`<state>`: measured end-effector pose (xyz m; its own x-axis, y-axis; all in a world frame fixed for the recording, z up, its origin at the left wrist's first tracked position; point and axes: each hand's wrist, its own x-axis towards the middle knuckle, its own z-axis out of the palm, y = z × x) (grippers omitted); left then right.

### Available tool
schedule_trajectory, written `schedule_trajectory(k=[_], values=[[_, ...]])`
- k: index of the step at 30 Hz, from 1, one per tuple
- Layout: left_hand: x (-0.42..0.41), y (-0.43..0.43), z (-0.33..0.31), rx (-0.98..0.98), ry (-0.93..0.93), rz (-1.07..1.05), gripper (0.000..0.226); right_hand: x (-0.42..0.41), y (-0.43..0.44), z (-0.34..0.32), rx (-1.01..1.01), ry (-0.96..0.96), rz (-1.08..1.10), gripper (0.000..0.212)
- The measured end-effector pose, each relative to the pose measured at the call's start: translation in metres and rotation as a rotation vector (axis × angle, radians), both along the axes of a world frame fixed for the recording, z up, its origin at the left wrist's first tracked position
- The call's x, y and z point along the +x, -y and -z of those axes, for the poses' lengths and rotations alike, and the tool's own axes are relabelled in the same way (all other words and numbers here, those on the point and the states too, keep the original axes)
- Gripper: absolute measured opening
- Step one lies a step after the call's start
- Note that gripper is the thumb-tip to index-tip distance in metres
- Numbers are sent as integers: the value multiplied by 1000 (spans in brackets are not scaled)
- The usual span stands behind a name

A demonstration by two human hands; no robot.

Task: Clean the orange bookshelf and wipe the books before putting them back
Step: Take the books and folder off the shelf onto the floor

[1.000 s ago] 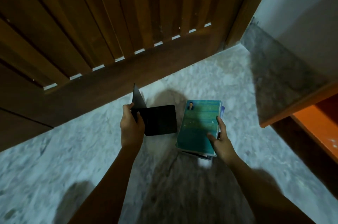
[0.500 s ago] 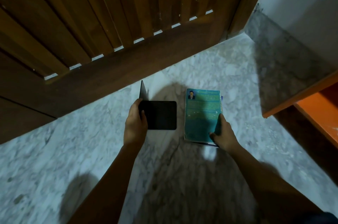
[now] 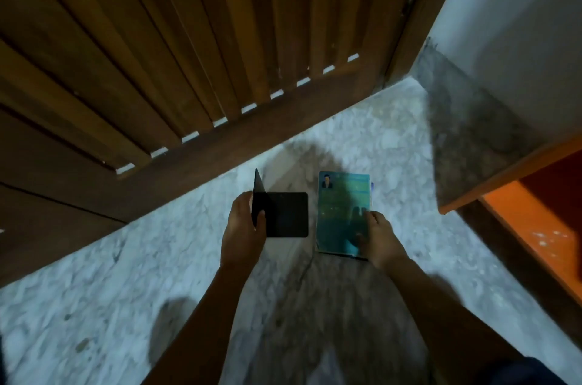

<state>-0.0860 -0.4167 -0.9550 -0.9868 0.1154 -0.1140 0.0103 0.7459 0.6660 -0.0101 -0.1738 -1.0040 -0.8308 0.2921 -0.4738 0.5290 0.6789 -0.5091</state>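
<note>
A stack of books with a teal cover (image 3: 341, 208) on top lies on the marble floor (image 3: 126, 274). My right hand (image 3: 379, 238) rests on the stack's near right corner, fingers over the cover. My left hand (image 3: 244, 229) grips a black L-shaped metal bookend (image 3: 283, 214) by its corner; one plate lies flat and the other stands upright. The bookend sits just left of the books. The orange bookshelf (image 3: 535, 211) shows at the right edge, with white specks on its shelf board.
A slatted wooden door (image 3: 189, 54) closes off the far side. A grey skirting and white wall (image 3: 504, 54) stand at the right, next to the bookshelf. Shadows of my arms fall on the floor between them.
Both hands moved down toward the floor. The book stack, held up and tilted a second ago, now lies flat on the floor. The bookend came down beside it.
</note>
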Motion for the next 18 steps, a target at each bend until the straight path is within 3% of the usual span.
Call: schedule_trajectory(k=[6, 14, 18], values=[[-6, -13, -121, -262, 82, 139, 47, -18, 11, -149, 10, 10, -49, 46], [-6, -54, -343, -265, 24, 303, 57, -18, -1, -394, 82, -74, -83, 44], [-21, -85, -453, -174, -57, 395, 46, -15, -21, -514, 106, -128, -27, 44]])
